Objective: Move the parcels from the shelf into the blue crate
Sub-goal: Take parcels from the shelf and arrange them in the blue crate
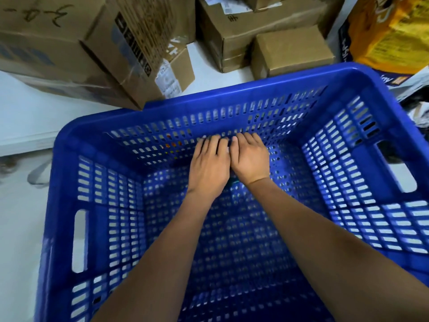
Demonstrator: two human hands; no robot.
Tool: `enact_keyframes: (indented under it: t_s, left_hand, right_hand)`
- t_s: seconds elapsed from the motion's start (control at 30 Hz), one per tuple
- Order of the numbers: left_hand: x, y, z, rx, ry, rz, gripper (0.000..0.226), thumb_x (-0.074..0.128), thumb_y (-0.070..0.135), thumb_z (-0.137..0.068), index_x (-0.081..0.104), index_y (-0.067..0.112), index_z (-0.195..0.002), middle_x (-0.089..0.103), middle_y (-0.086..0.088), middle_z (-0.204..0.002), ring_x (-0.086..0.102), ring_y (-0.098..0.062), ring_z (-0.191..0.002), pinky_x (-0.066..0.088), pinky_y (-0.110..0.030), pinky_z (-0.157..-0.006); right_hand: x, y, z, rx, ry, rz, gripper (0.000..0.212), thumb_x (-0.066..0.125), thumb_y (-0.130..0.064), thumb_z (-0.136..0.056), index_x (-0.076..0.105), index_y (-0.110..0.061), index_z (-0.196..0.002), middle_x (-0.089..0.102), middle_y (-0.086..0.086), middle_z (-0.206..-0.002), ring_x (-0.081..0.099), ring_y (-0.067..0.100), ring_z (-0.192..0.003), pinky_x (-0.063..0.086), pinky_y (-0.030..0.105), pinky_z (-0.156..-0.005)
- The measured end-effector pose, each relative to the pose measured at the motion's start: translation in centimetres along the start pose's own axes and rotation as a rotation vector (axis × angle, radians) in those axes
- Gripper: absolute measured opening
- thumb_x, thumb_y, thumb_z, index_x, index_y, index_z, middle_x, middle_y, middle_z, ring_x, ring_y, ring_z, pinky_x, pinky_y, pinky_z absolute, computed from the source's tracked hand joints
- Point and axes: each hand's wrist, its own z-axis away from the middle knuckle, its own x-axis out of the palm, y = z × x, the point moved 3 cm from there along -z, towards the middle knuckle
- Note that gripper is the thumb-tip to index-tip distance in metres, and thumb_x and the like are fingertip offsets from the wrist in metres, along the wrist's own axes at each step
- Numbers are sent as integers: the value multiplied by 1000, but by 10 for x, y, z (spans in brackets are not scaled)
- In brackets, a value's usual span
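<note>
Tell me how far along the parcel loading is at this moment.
Done: no parcel shows on the blue crate floor. In hand: left hand and right hand sit together low by the far wall; anything under them is hidden. Left: cardboard boxes outside the crate.

Parcel storeroom (stacked cardboard boxes (97,43))

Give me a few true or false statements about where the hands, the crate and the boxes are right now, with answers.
1. Both hands are inside the crate. True.
2. The left hand and right hand are far apart. False: they lie side by side, touching.
3. The crate is red. False: it is blue.
4. Cardboard boxes sit beyond the crate. True.
5. The crate's walls are solid. False: they are slotted.
</note>
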Motion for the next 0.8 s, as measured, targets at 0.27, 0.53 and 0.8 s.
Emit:
enact_keyframes:
  t_s: [0.27,0.53,0.8]
  left_hand:
    - [15,-9,2,-131,98,239,40,32,27,-103,60,-1,-99,57,-14,-94,48,-28,-86,38,-36,-85]
    - [14,-5,-5,-510,344,612,29,41,14,-100,57,0,-81,59,-11,-81,51,-27,-79,37,-30,-75]
    - [17,-4,-4,-873,278,923,31,47,28,-101,52,9,-78,46,7,-60,41,-4,-52,29,-22,-53]
  right_hand:
    - [3,-3,6,348,15,-354,43,33,-29,-101,58,-5,-77,55,9,-76,50,25,-64,34,30,-58]
    - [7,-1,6,739,-24,-651,40,32,-27,-106,50,-11,-74,44,-5,-61,38,10,-56,26,29,-59]
    - [2,-4,8,955,-59,-844,43,36,-36,-104,39,-25,-63,37,-8,-58,32,10,-53,32,30,-61]
